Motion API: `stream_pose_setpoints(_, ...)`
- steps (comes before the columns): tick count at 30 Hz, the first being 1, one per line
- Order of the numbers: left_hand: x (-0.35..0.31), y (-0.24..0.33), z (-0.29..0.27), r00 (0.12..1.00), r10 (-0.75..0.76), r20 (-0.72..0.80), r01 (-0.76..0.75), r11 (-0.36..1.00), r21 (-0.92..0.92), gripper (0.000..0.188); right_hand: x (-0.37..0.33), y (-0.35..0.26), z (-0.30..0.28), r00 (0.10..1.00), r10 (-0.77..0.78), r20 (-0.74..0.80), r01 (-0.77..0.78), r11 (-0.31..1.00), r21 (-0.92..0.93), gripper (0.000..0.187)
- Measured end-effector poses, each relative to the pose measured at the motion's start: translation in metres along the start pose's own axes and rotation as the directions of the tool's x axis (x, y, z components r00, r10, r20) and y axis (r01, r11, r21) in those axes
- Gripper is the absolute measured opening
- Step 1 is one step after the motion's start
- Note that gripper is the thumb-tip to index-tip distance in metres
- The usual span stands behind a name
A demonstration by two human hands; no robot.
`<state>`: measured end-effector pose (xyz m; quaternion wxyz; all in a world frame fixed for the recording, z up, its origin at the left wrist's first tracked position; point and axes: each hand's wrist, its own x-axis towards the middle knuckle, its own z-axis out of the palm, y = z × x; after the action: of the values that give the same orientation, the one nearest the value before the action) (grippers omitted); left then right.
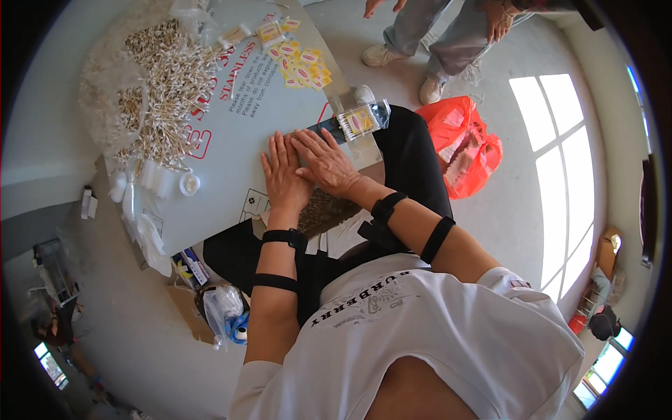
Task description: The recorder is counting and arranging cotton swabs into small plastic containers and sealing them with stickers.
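Observation:
My left hand (285,175) lies flat on the silvery metal-look table (224,168) near its front edge, fingers stretched out. Partly over its fingers rests my right hand (329,164), also flat with its fingers extended. No object shows in either hand; what lies under the palms is hidden. Just beyond the right hand, at the table's right edge, sits a clear bag of cotton swabs (359,122) with a yellow card inside. Farther off are scattered yellow-and-white cards (304,68) and a small swab pack (270,33). A large heap of loose cotton swabs (164,70) covers the far left.
White cylinders (155,178) and a small round tub (189,184) stand at the table's left. A red plastic bag (458,143) lies on the floor to the right. Another person's legs (448,45) are beyond the table. A cardboard box (190,311) sits below left.

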<state>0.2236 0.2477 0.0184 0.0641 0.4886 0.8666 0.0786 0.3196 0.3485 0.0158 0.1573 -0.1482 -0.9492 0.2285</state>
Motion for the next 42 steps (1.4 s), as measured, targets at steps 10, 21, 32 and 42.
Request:
stream_pose_setpoints(10, -0.003, -0.003, -0.002, 1.000, 0.007, -0.026, -0.008, 0.999, -0.034, 0.084, -0.001, 0.006, -0.003, 0.989, -0.051, 0.136, 0.057, 0.997, -0.043, 0.071)
stream_pose_setpoints(21, 0.003, -0.032, -0.017, 0.993, 0.105, -0.051, -0.111, 0.983, -0.143, 0.080, 0.017, 0.017, -0.016, 0.995, -0.049, 0.086, 0.044, 0.997, 0.066, 0.072)
stream_pose_setpoints(32, -0.003, -0.023, -0.008, 0.992, 0.093, -0.090, -0.102, 0.990, -0.098, 0.067, 0.020, 0.026, -0.012, 0.972, -0.197, 0.125, 0.207, 0.976, -0.068, 0.058)
stream_pose_setpoints(42, -0.006, -0.013, -0.014, 0.996, 0.084, 0.021, -0.082, 0.995, -0.056, 0.075, 0.017, 0.027, -0.004, 0.983, -0.181, -0.025, 0.181, 0.983, -0.001, 0.052)
